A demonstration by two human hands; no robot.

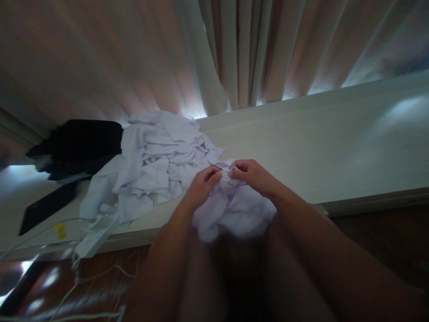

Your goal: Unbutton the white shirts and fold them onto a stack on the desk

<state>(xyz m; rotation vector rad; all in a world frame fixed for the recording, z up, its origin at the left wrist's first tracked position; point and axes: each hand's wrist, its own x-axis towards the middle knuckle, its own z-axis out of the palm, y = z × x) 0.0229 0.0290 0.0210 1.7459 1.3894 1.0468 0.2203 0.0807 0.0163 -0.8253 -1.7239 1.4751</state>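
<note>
White cloth point(239, 210) in both hands point(205, 180) point(250, 172) — yellow tag point(60, 230) illegible.

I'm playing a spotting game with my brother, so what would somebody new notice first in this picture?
Probably the big, rumpled heap of white cloth, left of the middle on the pale, flat ledge. Next, near the centre, the bare left hand and bare right hand, pinching a crumpled white cloth. Then the black, soft-looking heap farther left, in front of the long, pinkish-beige curtains.
</note>
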